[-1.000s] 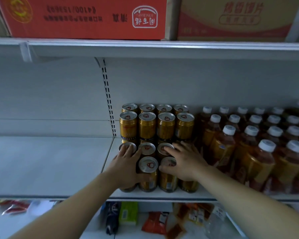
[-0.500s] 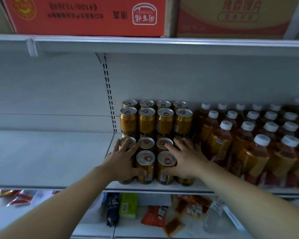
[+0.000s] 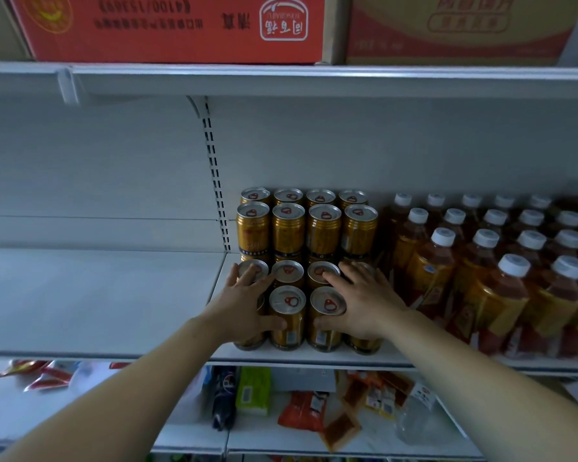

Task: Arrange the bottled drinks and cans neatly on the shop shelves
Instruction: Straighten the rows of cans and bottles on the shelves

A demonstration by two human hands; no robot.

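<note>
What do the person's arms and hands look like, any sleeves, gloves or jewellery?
The left hand and right hand are bare: no gloves, and no rings that I can see. The left forearm and right forearm are also uncovered, with no sleeve, watch or bracelet in view down to the frame's edge.

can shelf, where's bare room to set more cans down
Free: the bare shelf left of the gold cans, out to the picture's left edge, and the gap above the stacked cans under the upper shelf. Crowded: left hand and right hand cover the front cans; bottles pack the right side.
</note>
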